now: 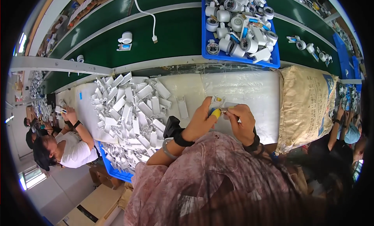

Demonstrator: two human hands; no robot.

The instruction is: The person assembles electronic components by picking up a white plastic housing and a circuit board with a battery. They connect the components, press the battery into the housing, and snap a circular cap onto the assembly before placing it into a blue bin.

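In front of my chest, over the pale sheet, my two hands come together. My left hand (201,120) is closed around a small white plastic part (217,99) with a bit of yellow on it. Something yellow covers the tip of the left thumb, and a little blue shows beside it. My right hand (242,123) pinches at the near end of that part, fingertips touching; what lies between them is too small to make out. Left of my hands is a heap of white plastic housings (132,105), with a single housing (182,107) lying apart from it.
A blue tray (205,58) of round white devices stands on the green conveyor (173,35), where a white cable (154,25) hangs. A brown paper sack (302,109) lies right. A blue bin (117,173) of housings sits near left. People work at both sides.
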